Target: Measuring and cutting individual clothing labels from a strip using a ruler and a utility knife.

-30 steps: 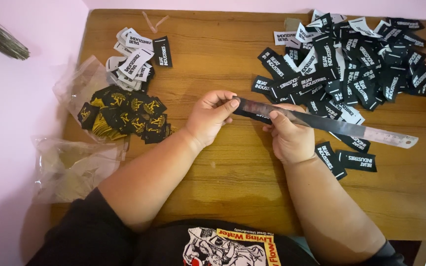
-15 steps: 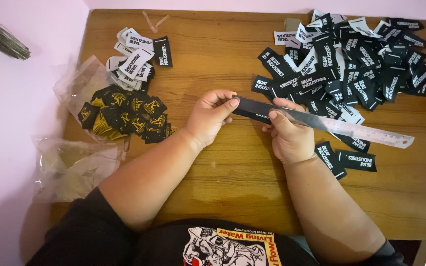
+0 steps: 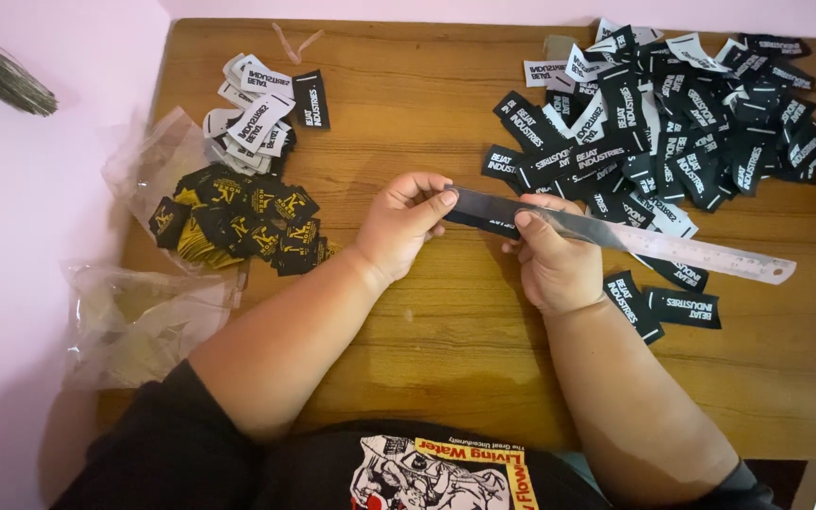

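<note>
- Left hand (image 3: 406,219): forearm runs up from the lower left; fingers curled, thumb and fingertips pinching the left end of a black woven label (image 3: 484,212) held above the wooden table (image 3: 427,378).
- Right hand (image 3: 550,257): forearm comes up from the lower right; thumb pressed on top of a steel ruler (image 3: 654,244), fingers wrapped beneath, clamping ruler and label together.
- Hidden or unclear: the label's right end lies under the ruler and the thumb; the right hand's fingers are out of sight below; whether the label is folded cannot be told.
- Axis: the ruler's long axis slopes from upper left down to the right, its free end reaching past the hand toward the table's right side; the label lies along the same line.
- Surroundings: a heap of black labels (image 3: 672,113) beyond the ruler; white-backed labels (image 3: 257,109) and yellow-printed black labels (image 3: 238,222) at left, beside clear plastic bags (image 3: 134,316).
</note>
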